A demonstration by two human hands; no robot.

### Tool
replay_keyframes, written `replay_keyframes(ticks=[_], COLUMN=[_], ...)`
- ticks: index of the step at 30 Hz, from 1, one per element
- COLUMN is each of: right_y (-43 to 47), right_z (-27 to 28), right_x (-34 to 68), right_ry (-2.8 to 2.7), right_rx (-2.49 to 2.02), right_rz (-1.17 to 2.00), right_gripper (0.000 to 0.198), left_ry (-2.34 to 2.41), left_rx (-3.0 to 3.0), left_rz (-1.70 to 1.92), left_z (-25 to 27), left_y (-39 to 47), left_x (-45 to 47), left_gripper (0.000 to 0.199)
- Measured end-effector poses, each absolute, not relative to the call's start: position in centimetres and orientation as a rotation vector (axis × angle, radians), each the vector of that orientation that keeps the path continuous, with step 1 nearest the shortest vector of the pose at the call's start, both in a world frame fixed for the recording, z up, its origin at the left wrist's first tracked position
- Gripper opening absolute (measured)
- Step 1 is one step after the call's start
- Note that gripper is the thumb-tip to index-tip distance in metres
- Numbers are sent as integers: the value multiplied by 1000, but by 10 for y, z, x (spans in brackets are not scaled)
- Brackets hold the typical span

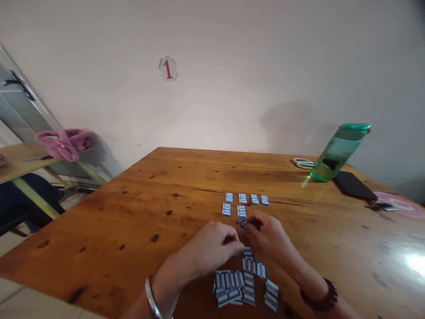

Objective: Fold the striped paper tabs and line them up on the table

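My right hand (268, 230) pinches a small blue-and-white card (241, 221) between thumb and fingers, just above the table. My left hand (215, 246) is closed, its fingertips pointing down beside more of these cards; whatever it grips, if anything, is hidden under the fingers. Below both hands lies a loose, overlapping pile of striped cards (229, 283), with a few more (271, 296) at its right. Beyond the hands, several similar cards (242, 198) are laid out in two short rows. The print on them is too small to read.
The wooden table (133, 212) carries a leaning green bottle (340, 153) at the far right. Near it lie a white cable (303, 163), a dark flat phone-like object (354, 186) and a pink round mat (403, 204). Pink cloth (64, 142) rests on another table at left.
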State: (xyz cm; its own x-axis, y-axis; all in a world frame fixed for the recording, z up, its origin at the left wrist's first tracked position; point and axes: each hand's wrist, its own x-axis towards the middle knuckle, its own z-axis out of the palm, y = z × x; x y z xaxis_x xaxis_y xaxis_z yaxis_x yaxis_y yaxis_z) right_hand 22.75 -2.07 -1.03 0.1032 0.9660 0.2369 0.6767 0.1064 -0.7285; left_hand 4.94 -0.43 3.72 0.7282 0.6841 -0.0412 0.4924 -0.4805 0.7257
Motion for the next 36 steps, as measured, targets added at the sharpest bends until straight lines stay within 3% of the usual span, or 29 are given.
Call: replay_keyframes(ticks=[7,11,18,36], right_y=[-23,-22,-18,-18], right_z=[-2,-7,-16,-28], right_x=[218,217,227,232], right_ry=[-2040,-2055,-2107,-2034], right_rx=[-1803,-1790,-1726,-1658], right_rz=[317,318,337,374], right_gripper=[17,20,17,15], left_ry=[1200,1243,1163,1185], left_rx=[1977,2043,2188,2129], left_rz=[905,845,600,398], left_z=[1,-27,-33,-32], left_y=[13,6,-9,-23], left_x=[63,67,68,71], left_gripper=[26,43,59,66])
